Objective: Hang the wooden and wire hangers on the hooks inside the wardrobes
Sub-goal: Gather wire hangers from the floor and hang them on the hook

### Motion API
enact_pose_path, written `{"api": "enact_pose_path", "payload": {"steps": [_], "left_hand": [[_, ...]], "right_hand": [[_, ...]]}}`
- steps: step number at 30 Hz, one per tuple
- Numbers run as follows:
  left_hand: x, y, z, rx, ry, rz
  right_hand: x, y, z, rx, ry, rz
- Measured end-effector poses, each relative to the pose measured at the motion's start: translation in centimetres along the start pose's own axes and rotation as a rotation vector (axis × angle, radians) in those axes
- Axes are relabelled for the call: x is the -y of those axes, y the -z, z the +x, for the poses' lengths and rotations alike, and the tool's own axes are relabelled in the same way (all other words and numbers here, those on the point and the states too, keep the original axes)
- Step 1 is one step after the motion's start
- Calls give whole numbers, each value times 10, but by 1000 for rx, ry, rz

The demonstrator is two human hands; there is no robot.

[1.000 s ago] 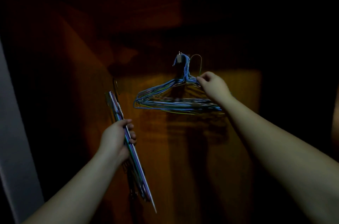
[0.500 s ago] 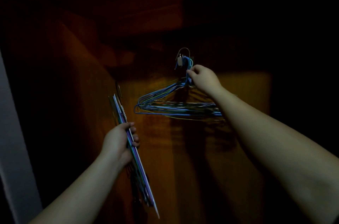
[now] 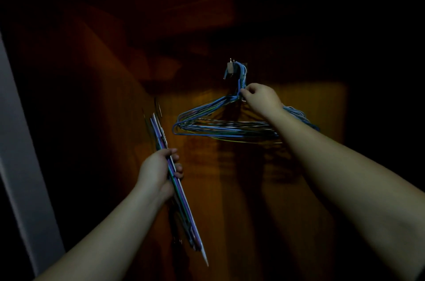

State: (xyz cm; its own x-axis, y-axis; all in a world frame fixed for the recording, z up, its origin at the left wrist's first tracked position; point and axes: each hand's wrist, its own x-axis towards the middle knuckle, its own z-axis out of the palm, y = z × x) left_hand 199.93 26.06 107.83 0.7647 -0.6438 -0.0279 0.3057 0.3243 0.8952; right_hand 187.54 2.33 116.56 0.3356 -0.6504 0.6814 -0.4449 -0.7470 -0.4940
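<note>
While both hands work inside a dim wooden wardrobe point(image 3: 264, 177), wire hangers fill each of them.

At left, the left hand point(image 3: 158, 170) has its fingers wrapped round a bundle of wire hangers point(image 3: 174, 179) seen edge-on, slanting down to the right. Further right, a bunch of blue wire hangers point(image 3: 220, 124) hangs from a metal hook point(image 3: 230, 67) on the back panel, where the right hand point(image 3: 258, 96) pinches the necks just below the hook.

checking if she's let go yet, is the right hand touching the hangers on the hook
Touching. The head view shows the right hand pinching the necks of the hung wire hangers just below the hook.
</note>
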Motion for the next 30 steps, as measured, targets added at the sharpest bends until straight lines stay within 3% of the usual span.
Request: {"api": "enact_pose_path", "payload": {"steps": [10, 13, 16, 18, 22, 25, 30], "left_hand": [[1, 6, -6, 31, 29, -9], [2, 11, -7, 65, 40, -19], [4, 17, -13, 102, 40, -11], [6, 20, -18, 120, 36, 6], [8, 22, -27, 168, 43, 24], [10, 24, -30, 207, 48, 27], [11, 27, -32, 236, 27, 53]], "right_hand": [[8, 4, 2, 29, -12, -197], [14, 4, -11, -123, -7, -247], [29, -8, -46, -266, 124, -122], [44, -26, -73, -68, 195, -17], [75, -53, -113, 560, 94, 180], [89, -61, -126, 707, 56, 268], [100, -62, -133, 749, 60, 262]]}}
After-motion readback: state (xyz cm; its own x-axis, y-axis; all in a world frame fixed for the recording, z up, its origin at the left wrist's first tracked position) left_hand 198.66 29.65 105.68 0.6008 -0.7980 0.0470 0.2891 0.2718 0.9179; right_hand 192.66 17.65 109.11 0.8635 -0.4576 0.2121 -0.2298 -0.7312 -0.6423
